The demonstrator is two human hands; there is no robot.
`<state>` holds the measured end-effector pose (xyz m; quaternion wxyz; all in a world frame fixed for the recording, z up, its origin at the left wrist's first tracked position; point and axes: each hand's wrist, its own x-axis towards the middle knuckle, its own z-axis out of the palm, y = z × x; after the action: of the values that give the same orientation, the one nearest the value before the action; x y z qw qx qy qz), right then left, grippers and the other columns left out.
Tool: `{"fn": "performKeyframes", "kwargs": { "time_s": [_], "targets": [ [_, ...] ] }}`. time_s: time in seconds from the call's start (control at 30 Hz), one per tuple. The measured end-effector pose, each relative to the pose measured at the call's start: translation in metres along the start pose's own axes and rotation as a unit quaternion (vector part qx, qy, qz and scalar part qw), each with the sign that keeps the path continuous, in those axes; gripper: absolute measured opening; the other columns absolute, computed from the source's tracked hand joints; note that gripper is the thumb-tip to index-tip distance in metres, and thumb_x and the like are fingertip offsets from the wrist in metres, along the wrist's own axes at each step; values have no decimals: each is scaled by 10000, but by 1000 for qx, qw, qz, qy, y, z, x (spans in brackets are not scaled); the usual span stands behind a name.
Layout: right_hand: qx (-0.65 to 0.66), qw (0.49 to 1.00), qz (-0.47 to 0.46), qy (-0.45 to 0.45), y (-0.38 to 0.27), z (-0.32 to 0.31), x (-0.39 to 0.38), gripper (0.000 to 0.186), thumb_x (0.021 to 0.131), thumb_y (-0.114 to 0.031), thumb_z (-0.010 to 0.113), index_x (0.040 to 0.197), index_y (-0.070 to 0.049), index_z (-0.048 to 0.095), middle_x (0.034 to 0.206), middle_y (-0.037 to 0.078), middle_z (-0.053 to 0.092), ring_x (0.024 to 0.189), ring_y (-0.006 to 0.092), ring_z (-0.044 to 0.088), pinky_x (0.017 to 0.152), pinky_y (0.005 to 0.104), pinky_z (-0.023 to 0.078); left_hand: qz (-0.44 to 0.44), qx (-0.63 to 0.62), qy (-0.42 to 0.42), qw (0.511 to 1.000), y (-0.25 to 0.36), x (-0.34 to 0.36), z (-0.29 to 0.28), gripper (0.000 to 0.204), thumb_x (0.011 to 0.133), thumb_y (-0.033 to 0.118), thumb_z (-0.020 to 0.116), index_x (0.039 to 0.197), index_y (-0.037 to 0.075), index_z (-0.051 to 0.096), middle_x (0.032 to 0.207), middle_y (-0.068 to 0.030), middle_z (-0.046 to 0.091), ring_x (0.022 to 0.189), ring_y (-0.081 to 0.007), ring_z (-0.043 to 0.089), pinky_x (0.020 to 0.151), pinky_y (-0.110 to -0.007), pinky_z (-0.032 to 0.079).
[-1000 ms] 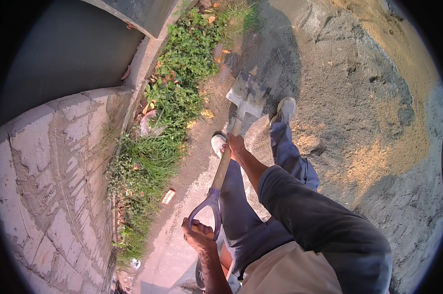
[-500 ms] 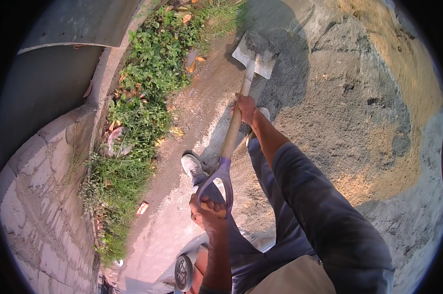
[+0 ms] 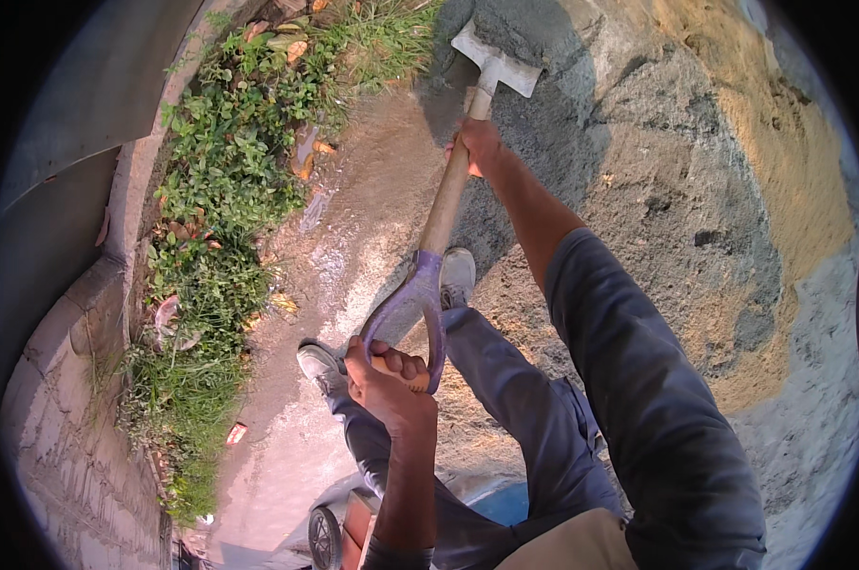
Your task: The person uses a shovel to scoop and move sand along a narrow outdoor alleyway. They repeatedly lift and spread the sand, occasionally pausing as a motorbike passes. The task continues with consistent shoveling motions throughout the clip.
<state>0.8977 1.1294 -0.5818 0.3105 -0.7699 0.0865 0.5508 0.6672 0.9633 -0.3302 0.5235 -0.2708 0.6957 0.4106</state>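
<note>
I hold a shovel with a wooden shaft, a purple D-shaped grip and a pale metal blade, slanting away from me. My left hand is closed round the wooden crossbar of the D-grip, close to my body. Farther along, my right hand wraps the shaft just below the blade socket. At the far end the front of the blade is sunk in a pile of dark grey, damp-looking mix; only its rear part shows.
Sandy, gritty material spreads out on the right. Green plants with litter run along a concrete edge on the left, beside a block wall. My shoes stand on the pale path. A black wheel is near the bottom edge.
The shovel has moved forward, its blade deeper into the grey mix, both hands keeping their hold. My right foot shows more fully now, and the view has shifted to the right.
</note>
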Motion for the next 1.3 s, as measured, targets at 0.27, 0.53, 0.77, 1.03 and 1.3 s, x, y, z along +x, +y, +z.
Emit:
{"fn": "performKeyframes", "kwargs": {
  "time_s": [0.27,0.53,0.77,1.03,1.3],
  "targets": [
    [-14,997,-63,-36,-17,-4,38,283,912,-102,576,1121,45,453,905,164,507,664,257,586,570,430,562,54,66,5,996,-22,49,27,388,850,430,618,725,99,458,571,23,322,476,-104,288,463,-279,301],
    [169,980,-23,-100,-12,-13,-18,210,882,-68,593,1019,13,455,809,118,499,636,236,553,541,389,523,154,127,-65,978,20,17,2,356,838,361,656,701,97,460,522,7,351,432,-103,300,407,-274,253],
    [344,937,-39,-55,2,-124,-168,114,892,-113,564,865,-55,470,741,65,476,621,193,500,580,364,492,160,225,-217,936,69,-44,-52,309,837,234,681,687,45,488,482,-6,400,388,-96,376,372,-262,297],
    [495,827,-192,185,57,-417,-394,137,924,-247,522,855,-135,485,645,-3,443,541,135,454,495,291,480,182,437,-513,716,-19,-134,-58,184,836,185,715,797,12,668,610,19,571,548,-46,490,496,-235,388],
    [432,874,-123,184,110,-339,-377,143,878,-127,573,905,-81,440,681,47,460,559,170,475,528,327,491,54,468,-312,825,38,-123,-113,269,885,215,644,698,40,560,536,-14,503,430,-88,472,387,-239,350]
  ]
}}
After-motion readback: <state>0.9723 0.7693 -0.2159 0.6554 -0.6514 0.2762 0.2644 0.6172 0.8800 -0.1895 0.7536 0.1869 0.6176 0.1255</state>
